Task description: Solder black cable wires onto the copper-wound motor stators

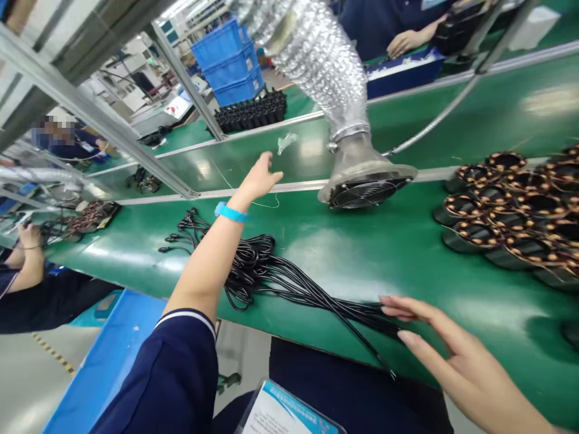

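Note:
My left hand (pixel 261 176) reaches far out over the green bench, fingers spread and holding nothing, close to a small clear plastic scrap (pixel 286 142) on the middle conveyor belt. A blue wristband (pixel 230 212) sits on that wrist. My right hand (pixel 452 349) lies flat and open near the bench's front edge, fingertips touching the end of a bundle of black cables (pixel 271 274) that fans out across the green mat.
A silver flexible duct with a fan hood (pixel 362 181) hangs over the bench. Several copper-wound motor stators (pixel 511 211) crowd the right side. Blue crates (pixel 228 60) and a black tray (pixel 251 111) stand behind. Other workers sit at left (pixel 27 265) and top right (pixel 407 39).

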